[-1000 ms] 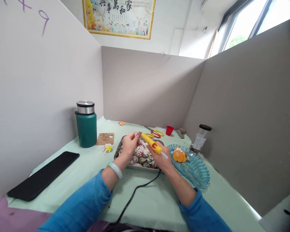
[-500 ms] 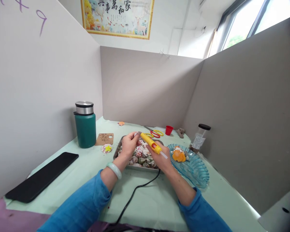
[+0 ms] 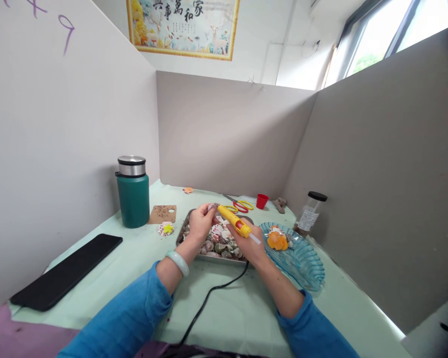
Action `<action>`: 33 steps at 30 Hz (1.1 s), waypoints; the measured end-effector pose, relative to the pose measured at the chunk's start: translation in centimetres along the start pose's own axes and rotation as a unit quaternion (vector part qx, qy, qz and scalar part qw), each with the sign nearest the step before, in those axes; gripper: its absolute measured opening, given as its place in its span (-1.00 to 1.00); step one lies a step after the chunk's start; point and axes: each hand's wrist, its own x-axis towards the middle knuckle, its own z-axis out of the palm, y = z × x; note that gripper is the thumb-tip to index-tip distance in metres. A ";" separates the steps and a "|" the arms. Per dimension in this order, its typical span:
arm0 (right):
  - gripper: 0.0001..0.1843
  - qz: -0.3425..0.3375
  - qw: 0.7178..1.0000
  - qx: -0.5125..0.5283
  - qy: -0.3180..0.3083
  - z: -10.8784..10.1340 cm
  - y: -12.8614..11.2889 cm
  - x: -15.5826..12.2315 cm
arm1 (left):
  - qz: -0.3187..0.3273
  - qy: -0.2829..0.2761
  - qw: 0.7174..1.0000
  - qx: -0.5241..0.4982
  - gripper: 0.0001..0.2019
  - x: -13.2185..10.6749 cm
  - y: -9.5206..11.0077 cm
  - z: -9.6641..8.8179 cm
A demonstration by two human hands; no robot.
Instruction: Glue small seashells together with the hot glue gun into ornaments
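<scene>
My right hand is wrapped round a yellow glue gun, with a clear glue stick poking out of its back end. The gun's nozzle points up and left, to the fingertips of my left hand. Those fingers pinch a small greyish piece that looks like a shell; most of it is hidden. Whether the nozzle touches it, I cannot tell. Beneath both hands is a metal tray filled with shells. A black cord runs from the gun toward the table's front edge.
To the right lies a blue scalloped plate with orange shells. A jar leans by the right partition. Scissors and a red cup are behind the tray. A green flask and black slab stand left.
The whole view has shifted very slightly. Both hands, the glue gun and the small piece keep the same position over the tray.
</scene>
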 end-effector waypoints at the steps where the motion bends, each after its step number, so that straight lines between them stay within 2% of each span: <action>1: -0.62 0.002 1.000 0.001 -0.001 0.0 0.0 0.0 | 0.000 -0.002 1.000 0.000 -0.76 0.0 0.0 0.0; 22: -0.62 0.006 1.000 0.004 -0.007 -0.1 -0.1 0.0 | -0.006 0.003 1.000 -0.010 -0.75 -0.1 0.2 0.0; 33: -0.62 0.017 1.000 -0.006 0.003 -0.1 0.1 0.1 | -0.052 0.007 0.995 -0.080 -0.66 -0.2 0.8 -0.1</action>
